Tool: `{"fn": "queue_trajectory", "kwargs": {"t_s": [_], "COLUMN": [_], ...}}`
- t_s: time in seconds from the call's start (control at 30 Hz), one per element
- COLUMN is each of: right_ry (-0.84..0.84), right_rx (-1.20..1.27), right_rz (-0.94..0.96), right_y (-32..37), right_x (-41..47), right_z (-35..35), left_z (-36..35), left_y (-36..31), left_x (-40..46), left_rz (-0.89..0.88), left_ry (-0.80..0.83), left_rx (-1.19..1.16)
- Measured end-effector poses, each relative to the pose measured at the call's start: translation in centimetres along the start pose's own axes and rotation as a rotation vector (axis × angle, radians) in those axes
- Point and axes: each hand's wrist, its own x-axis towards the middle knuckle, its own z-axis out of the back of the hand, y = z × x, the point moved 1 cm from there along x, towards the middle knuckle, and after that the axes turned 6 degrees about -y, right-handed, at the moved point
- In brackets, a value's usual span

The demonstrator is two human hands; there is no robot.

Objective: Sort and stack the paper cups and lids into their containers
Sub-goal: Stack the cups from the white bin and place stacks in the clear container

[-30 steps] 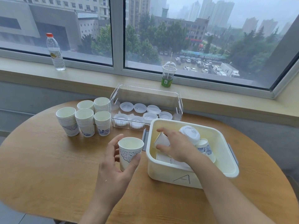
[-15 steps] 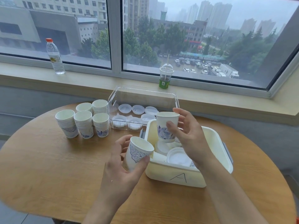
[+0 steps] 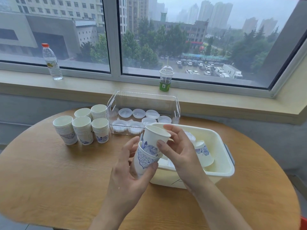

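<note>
The round wooden table [image 3: 49, 180] lay bare across its near left, its curved edge running along the near side, with open surface between the hands and the cup stacks [image 3: 81, 128] at far left. The cream bin [image 3: 221, 170] sat right of centre, a loose cup [image 3: 203, 152] lying inside it; the clear lid tray [image 3: 177, 103] stood just beyond, holding white lids [image 3: 125, 112]. Above the bin's left edge, the left hand [image 3: 129, 178] gripped a lower cup [image 3: 143, 161] while the right hand [image 3: 181, 153] pinched an upper cup [image 3: 155, 136], its base seated in the lower one. On the far windowsill [image 3: 99, 87] stood a water bottle [image 3: 51, 63] and a domed drink cup [image 3: 166, 78].
</note>
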Motion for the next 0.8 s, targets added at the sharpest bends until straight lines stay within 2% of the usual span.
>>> {"fn": "queue_trajectory", "kwargs": {"t_s": [0.47,0.67,0.8], "right_ry": [0.098,0.068,0.02], "right_rx": [-0.256,-0.306,-0.443], "right_rz": [0.023,0.067,0.115], "right_y": [-0.7,-0.4,0.3], "right_x": [-1.6,-1.4,-0.8], "right_z": [0.6,2.1,5.3], "left_z": [-0.1,-0.4,-0.8], "left_y": [-0.5,-0.4,-0.3], "left_x": [-0.4,-0.2,0.1], "left_rz": [-0.017,-0.009,-0.022], "left_ry": [-0.004,0.011,0.045], "left_rx": [-0.027,-0.017,-0.007]}}
